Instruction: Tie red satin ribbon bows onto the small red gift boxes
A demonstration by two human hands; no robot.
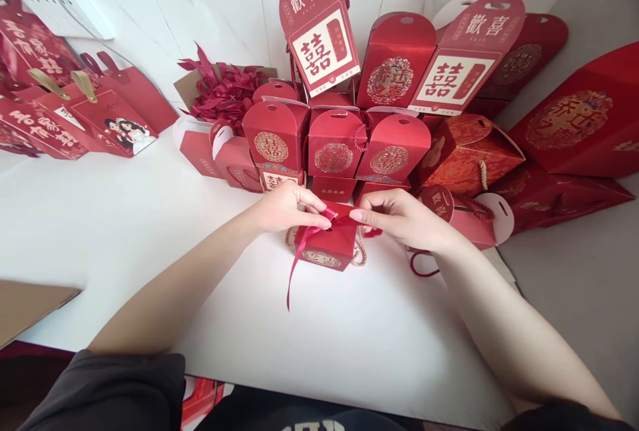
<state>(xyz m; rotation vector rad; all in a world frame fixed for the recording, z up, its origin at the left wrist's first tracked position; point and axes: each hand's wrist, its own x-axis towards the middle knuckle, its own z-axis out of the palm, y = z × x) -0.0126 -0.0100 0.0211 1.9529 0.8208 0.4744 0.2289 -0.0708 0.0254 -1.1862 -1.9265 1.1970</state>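
My left hand [283, 208] and right hand [402, 219] pinch the ribbon [341, 219] taut, so it lies centred over the small box [327, 249].

Small red box [327, 248] top and ribbon [299, 259] middle hidden under pinching left hand [285, 208] and right hand [402, 218]; large red bag [589, 118] cut by right edge, brown board [30, 304] by left edge.
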